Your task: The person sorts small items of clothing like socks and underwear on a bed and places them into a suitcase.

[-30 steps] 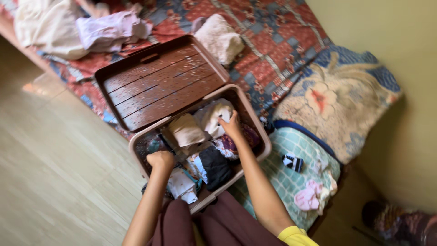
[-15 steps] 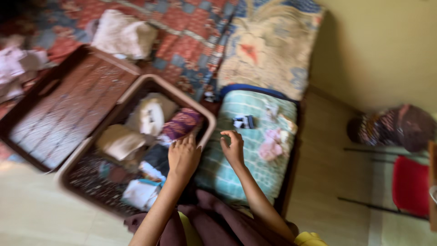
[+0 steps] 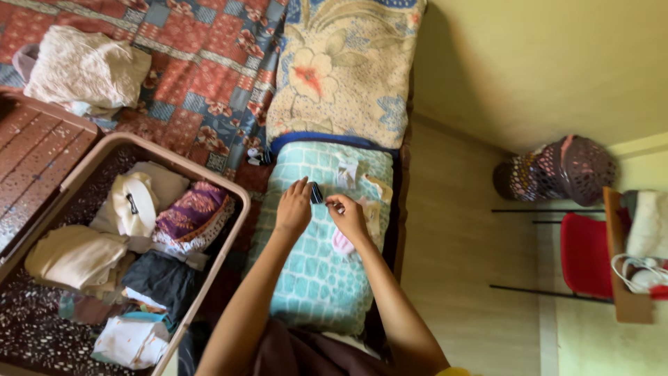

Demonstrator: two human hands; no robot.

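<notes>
A person sits at the 6 o'clock edge of the view, both bare arms reaching up toward the centre over a teal checked cushion (image 3: 313, 278).

The left hand (image 3: 295, 209) lies palm down with its fingers nearly straight and close together; the fingertips touch a small dark clip-like thing (image 3: 316, 193) lying on the cushion. The right hand (image 3: 348, 216), just beside it at 3 o'clock, is curled, with thumb and forefinger pinched near that same dark thing; whether it actually grips it cannot be told. The dark thing is short, its long axis running roughly from 12 to 6 o'clock. A pink bit of cloth (image 3: 341, 244) peeks out under the right hand, and small pale cloth pieces (image 3: 348, 170) lie at 12 o'clock of the hands.

At 9 o'clock stands an open tan plastic hamper (image 3: 233, 216) packed with folded clothes in cream, purple and black. A floral pillow (image 3: 341, 69) lies at 12 o'clock on a red patchwork bedspread (image 3: 202, 76). At 3 o'clock, on the floor, stand a patterned basket (image 3: 557, 170) and a red chair (image 3: 584, 254).
</notes>
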